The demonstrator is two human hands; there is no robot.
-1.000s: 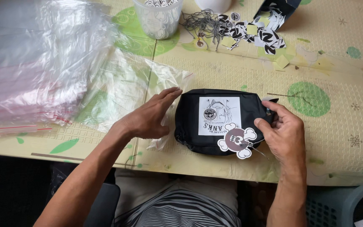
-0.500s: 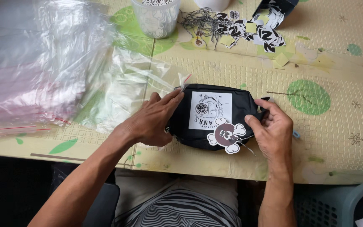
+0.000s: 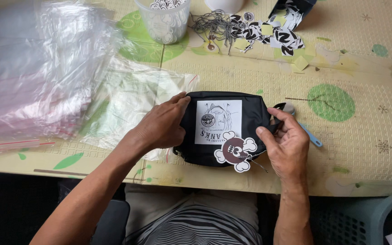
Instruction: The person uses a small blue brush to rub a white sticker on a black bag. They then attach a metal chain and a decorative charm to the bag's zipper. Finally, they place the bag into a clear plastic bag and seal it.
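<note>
Item: black pouch (image 3: 214, 152), lying flat near the table (image 3: 368, 81) front edge, white square label up, between our two hands.

Left hand (image 3: 162, 127): palm down over the pouch's 9 o'clock end, fingers spread and pressed flat on the fabric, gripping nothing.

Right hand (image 3: 286, 143): at the pouch's 3 o'clock end, thumb and fingers curled narrow round the edge by the zip pull; whether they pinch the pull itself, we cannot tell.

Attached: skull-shaped tag (image 3: 236, 150), white and dark red, on a thin cord at the pouch's 5 o'clock corner.

Around it:
- Clear bag (image 3: 128, 97), flat, at 9 o'clock, partly under our left hand.
- Stack of clear bags (image 3: 32, 77), at 10 o'clock.
- Plastic cup (image 3: 163, 20) of tags, at 11 o'clock.
- Heap of loose tags (image 3: 268, 31) with cords, at 1 o'clock.
- Blue tool (image 3: 309, 136), at 3 o'clock, just beyond our right hand.

Handling note, as we judge it: we keep the left palm flat to hold the pouch square, keep the tag on top where it shows, and mind the cord so it does not snag.
</note>
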